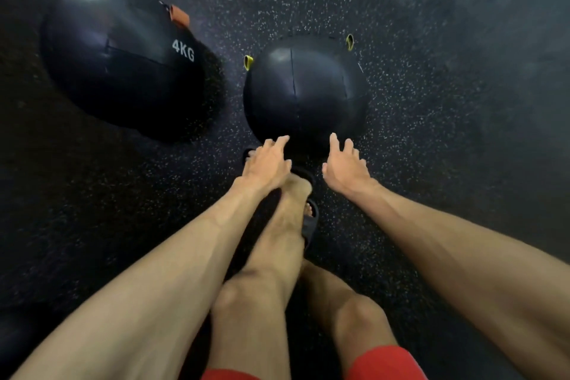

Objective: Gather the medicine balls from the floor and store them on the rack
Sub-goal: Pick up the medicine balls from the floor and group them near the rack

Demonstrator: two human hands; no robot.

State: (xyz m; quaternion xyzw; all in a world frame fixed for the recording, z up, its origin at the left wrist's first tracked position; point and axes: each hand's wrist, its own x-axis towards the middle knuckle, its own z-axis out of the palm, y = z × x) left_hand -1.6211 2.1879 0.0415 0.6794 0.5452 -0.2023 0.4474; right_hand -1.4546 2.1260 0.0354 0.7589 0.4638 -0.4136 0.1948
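A black medicine ball with yellow loops (pixel 305 89) rests on the speckled floor in the middle of the view. Just below its near edge, my left hand (pixel 266 165) and my right hand (pixel 345 168) reach down with fingers spread, holding nothing; the fingertips are at or just short of the ball's lower rim. A second black medicine ball marked 4KG (pixel 123 62), with an orange tab, lies to the left, a short gap from the first. No rack is in view.
The dark rubber floor (pixel 431 133) spreads all around the balls. My legs and feet in black sandals (pixel 310 222) stand right behind the middle ball, between my forearms. Red shorts show at the bottom edge.
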